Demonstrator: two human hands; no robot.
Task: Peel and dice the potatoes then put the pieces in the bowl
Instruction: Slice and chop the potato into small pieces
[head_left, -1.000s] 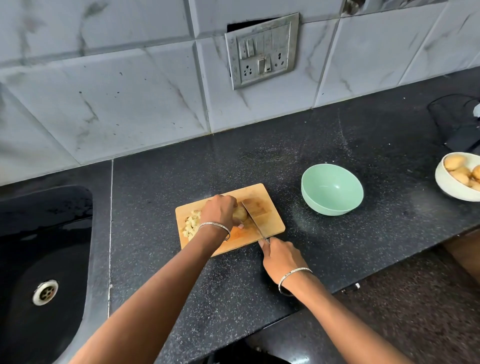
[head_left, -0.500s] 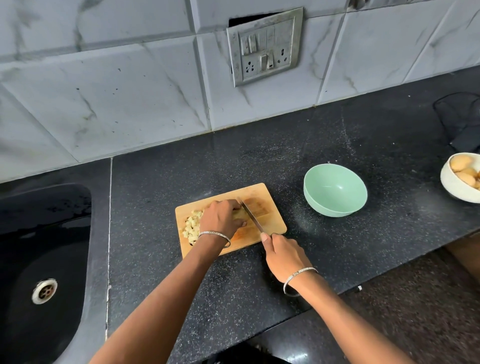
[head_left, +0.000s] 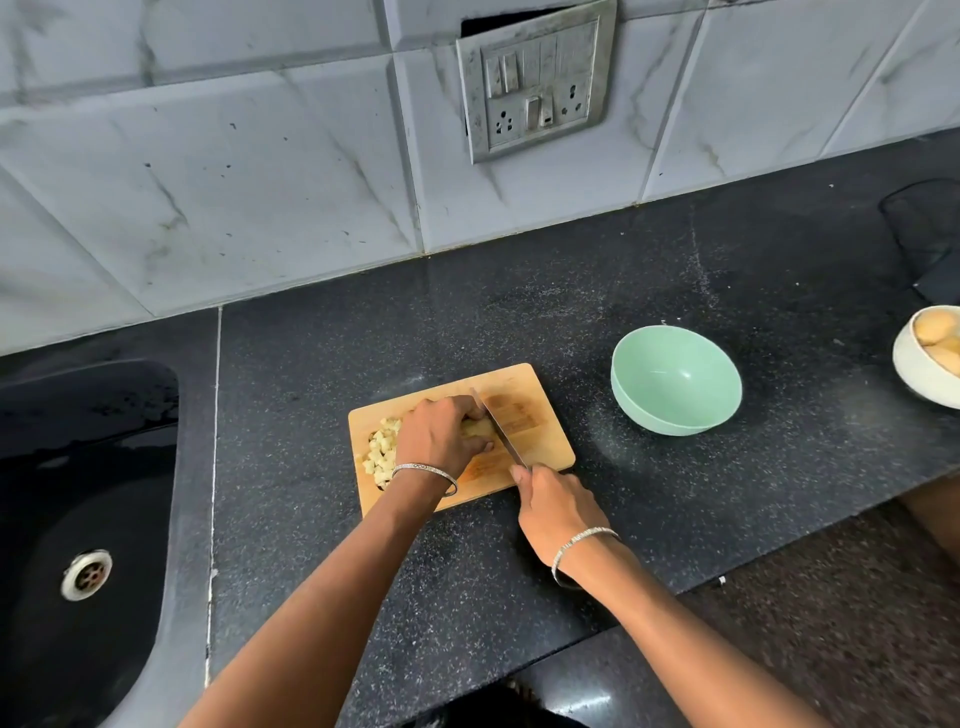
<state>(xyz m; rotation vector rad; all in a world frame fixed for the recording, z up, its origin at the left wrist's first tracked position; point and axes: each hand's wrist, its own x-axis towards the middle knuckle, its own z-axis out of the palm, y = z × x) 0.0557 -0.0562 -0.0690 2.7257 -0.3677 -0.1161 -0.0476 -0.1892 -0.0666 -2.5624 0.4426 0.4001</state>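
Compared with half a second before, the knife blade lies slightly closer to the fingers of the left hand; all else keeps its place. The mint-green bowl, right of the wooden cutting board on the dark surface, shows a bare inside. The white bowl at the right edge holds whole potatoes. Left grip: curled down over the potato piece on the board, diced pieces heaped just left. Right hand: grip closed round the knife handle.

Pale marbled wall tiles rise at the back, with a grey socket plate set in them. Below lies a black speckled table, with a black sink and steel drain at left.
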